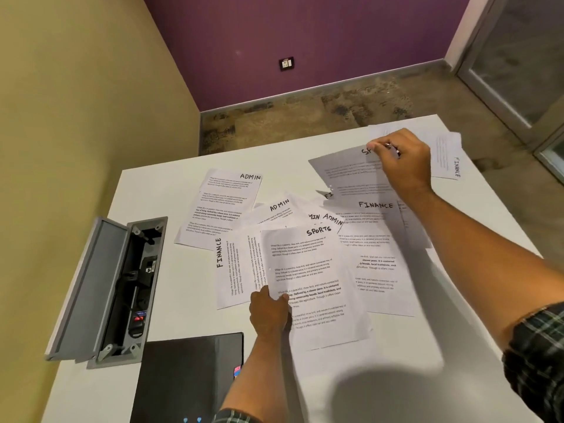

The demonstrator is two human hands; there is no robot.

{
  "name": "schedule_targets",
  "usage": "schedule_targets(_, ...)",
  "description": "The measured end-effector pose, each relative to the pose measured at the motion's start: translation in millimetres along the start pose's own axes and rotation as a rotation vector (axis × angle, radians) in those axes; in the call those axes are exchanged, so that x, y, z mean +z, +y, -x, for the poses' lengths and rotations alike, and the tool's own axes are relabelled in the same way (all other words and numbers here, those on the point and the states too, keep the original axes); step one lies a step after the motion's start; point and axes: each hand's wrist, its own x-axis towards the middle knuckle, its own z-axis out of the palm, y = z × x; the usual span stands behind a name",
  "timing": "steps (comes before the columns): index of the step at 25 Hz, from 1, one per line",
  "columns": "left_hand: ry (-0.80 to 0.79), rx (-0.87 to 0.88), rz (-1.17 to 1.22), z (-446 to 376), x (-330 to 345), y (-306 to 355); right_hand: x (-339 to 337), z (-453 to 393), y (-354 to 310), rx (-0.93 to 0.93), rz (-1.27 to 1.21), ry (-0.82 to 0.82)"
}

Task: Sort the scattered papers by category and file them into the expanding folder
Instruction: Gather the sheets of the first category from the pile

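Head view: my left hand [268, 312] grips the near-left edge of the white printed sheet headed SPORTS [314, 285], thumb on top, fingers curled under it. That sheet lies on top of the scattered white papers, w/ a sideways white FINANCE sheet [235, 270] just beside it on the left, partly under it.

My right hand [403, 163] is far out over the white table [152, 196], fingertips pinching the top edge of another white printed sheet [348, 175] whose heading starts w/ an S; rest of the word hidden by my hand. That sheet is tilted up off the table, above a white FINANCE sheet [375, 239].

Other papers: a white ADMIN sheet [222, 206] at the far left of the spread, more ADMIN headings [279, 206] fanned in the middle, a small white FINANCE sheet [448, 160] at the far right corner.

The black expanding folder [189, 377] lies at the near table edge, left of my left forearm, apart from the papers. Left of it, a grey metal cable box w/ its lid open [113, 288] is sunk into the table.
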Motion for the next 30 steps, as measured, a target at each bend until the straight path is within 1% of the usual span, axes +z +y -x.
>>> schedule_targets(3,0.048,0.006,0.050,21,-10,12,-13,11,-24,0.002,-0.113,0.175)
schedule_targets(5,0.022,0.060,0.200,34,-19,21,-23,19,-48,0.058,-0.240,0.240)
schedule_targets(7,0.012,0.112,0.306,44,-28,28,-32,25,-73,0.125,-0.379,0.261)
schedule_targets(10,0.044,0.144,0.325,55,-41,29,-50,37,-109,0.201,-0.536,0.245)
schedule_targets(11,0.046,0.144,0.342,60,-45,29,-58,42,-120,0.188,-0.556,0.210)
schedule_targets(12,0.052,0.149,0.353,66,-50,30,-65,47,-131,0.160,-0.576,0.137)
schedule_targets(15,0.086,0.112,0.379,76,-59,23,-78,63,-161,0.113,-0.713,-0.217)
schedule_targets(16,0.089,0.091,0.392,79,-63,22,-80,68,-168,0.125,-0.784,-0.308)
schedule_targets(17,0.099,0.067,0.409,82,-65,18,-83,73,-173,0.168,-0.861,-0.364)
schedule_targets(19,0.123,0.057,0.468,93,-74,15,-87,80,-177,0.324,-0.961,-0.399)
schedule_targets(21,0.083,0.046,0.534,105,-87,13,-87,88,-172,0.485,-0.931,-0.384)
schedule_targets(23,-0.038,-0.008,0.549,112,-96,7,-82,96,-157,0.593,-0.840,-0.348)
schedule_targets(24,-0.102,-0.022,0.552,110,-99,4,-78,100,-147,0.629,-0.786,-0.331)
schedule_targets(26,-0.218,0.009,0.484,100,-101,-9,-68,111,-123,0.679,-0.644,-0.296)
schedule_targets(28,-0.278,0.027,0.417,88,-95,-30,-59,127,-100,0.748,-0.531,-0.228)
schedule_targets(30,-0.333,0.012,0.467,104,-96,-33,-55,139,-86,0.783,-0.469,-0.159)
